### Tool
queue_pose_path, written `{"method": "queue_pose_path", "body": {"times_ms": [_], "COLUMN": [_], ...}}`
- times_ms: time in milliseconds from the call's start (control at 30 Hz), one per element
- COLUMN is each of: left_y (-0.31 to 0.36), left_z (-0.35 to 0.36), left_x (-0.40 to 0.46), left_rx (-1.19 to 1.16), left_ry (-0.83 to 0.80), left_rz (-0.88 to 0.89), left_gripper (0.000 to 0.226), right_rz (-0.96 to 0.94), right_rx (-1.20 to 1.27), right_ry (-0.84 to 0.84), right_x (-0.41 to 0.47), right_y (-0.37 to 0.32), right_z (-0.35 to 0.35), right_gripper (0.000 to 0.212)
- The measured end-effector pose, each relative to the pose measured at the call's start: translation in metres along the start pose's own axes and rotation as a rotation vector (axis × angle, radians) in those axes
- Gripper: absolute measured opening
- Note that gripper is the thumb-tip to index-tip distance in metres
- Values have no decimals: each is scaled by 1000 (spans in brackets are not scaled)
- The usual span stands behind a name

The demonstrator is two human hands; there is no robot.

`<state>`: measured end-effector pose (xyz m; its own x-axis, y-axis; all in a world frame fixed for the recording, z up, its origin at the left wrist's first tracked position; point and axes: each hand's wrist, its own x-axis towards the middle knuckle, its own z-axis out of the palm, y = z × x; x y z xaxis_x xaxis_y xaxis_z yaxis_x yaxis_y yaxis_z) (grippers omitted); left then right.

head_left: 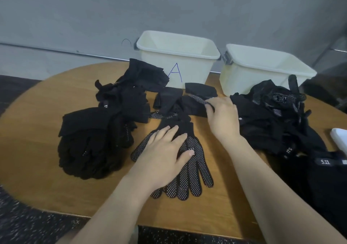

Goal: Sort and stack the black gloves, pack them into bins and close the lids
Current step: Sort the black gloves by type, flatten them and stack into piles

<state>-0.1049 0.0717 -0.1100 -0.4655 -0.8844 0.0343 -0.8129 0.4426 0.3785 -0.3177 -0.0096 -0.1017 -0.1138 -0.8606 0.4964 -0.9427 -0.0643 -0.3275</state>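
Observation:
A black glove with white grip dots (pixel 195 174) lies flat at the middle of the round wooden table (pixel 37 112). My left hand (pixel 165 155) rests flat on its palm, fingers spread. Farther back, my right hand (pixel 223 116) pinches a dotted glove (pixel 197 99) among loose black gloves. A stack of plain black gloves (pixel 97 138) sits on the left. A tangled heap of black gloves (pixel 277 118) lies on the right. Two cream bins stand open at the back, one marked "A" (pixel 178 59) and one unmarked (pixel 262 69).
No lids are on the bins. A white object (pixel 339 138) shows at the right edge. Black fabric with a "5.11" tag (pixel 326 168) lies at the near right. A grey wall rises behind the table, and dark speckled floor surrounds it.

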Motion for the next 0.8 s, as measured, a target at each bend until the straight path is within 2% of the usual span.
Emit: {"method": "queue_pose_path", "body": {"times_ms": [133,233,333,400,533,667,800], "left_y": [4,11,22,28,38,43,48], "left_z": [-2,-6,-11,-13,-11,-10,-6], "left_x": [3,1,-1,-2,-15,-25,-26], "left_rx": [-41,-153,-405,-629,-846,-968,-893], "left_ry": [68,187,320,389,371,305,271], "left_rz": [7,13,-21,-66,17,80,72], "left_gripper": [62,59,62,73,92,71,56], "right_rz": [-9,59,63,83,161,236,287], "right_rx": [186,324,441,533,692,800,853], "right_ry": [48,10,-34,-73,-179,-240,-302], "right_x": [0,-6,-24,-41,-79,-109,-124], "right_y": [-11,-24,-35,-38,-32,-21,-9], "right_z": [-27,-62,-101,-120,-132,-129,-125], "right_gripper": [23,25,29,33,37,36,40]}}
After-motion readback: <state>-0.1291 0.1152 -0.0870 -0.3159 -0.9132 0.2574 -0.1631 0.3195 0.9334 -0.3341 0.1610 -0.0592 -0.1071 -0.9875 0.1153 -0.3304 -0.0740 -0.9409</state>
